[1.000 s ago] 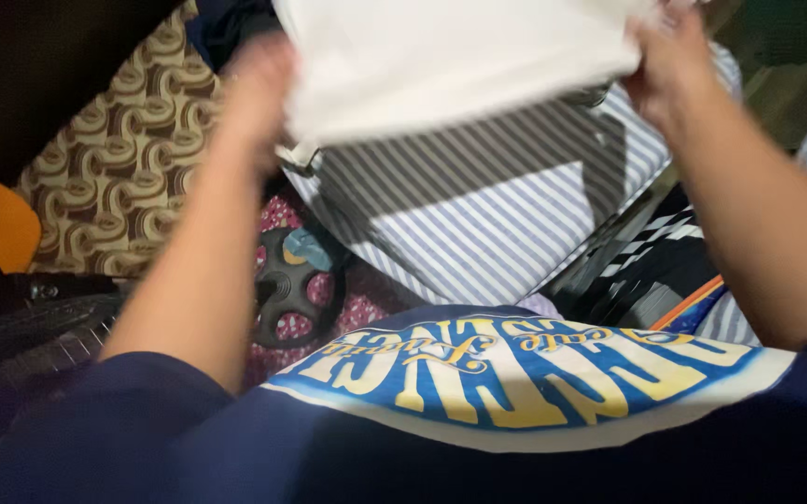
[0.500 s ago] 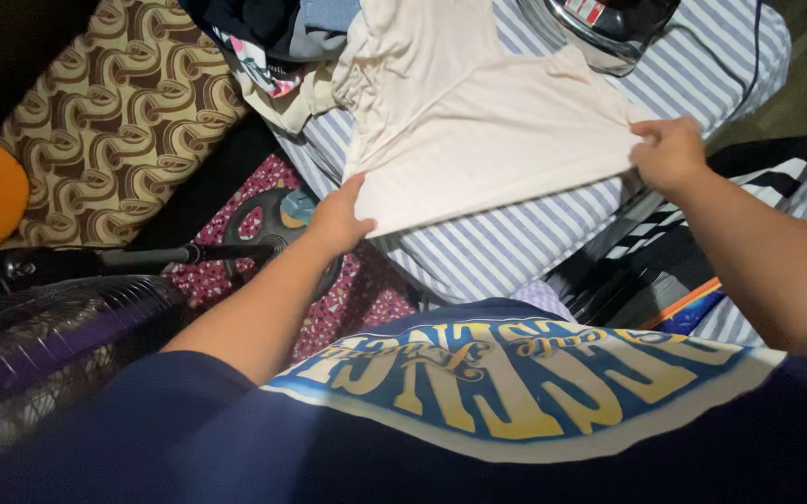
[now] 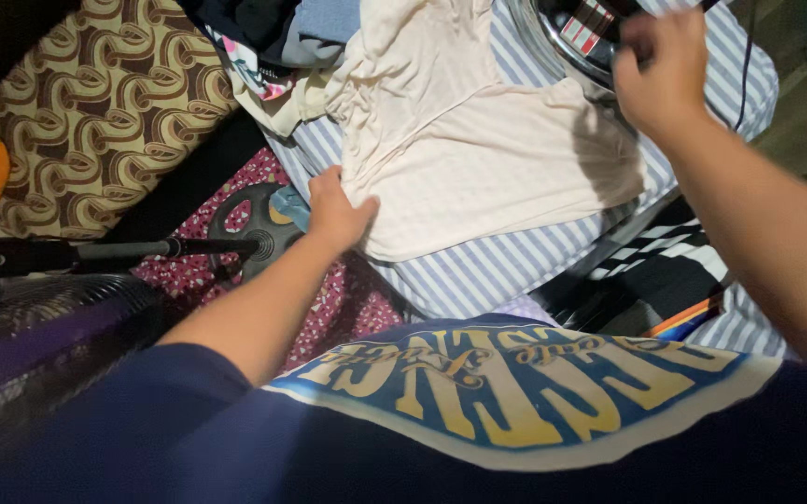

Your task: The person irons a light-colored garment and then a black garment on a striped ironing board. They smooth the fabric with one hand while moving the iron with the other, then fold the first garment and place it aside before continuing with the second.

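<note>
A cream garment lies spread on a blue-and-white striped ironing surface, its upper part bunched. My left hand grips the garment's near left corner, thumb on top of the cloth. My right hand is lifted off the garment, fingers curled and blurred, just beside a dark and silver iron that stands at the far right of the striped surface. Whether the fingers touch the iron is unclear.
A heap of mixed clothes sits at the far left end of the striped surface. A brown swirl-patterned cushion lies to the left. A fan cage and its round base stand below it. Black-and-white checked fabric hangs at right.
The garment came down from mid-air and now lies flat on the striped surface. My right hand let go of its right edge and rose toward the iron. My left hand stayed on the corner.
</note>
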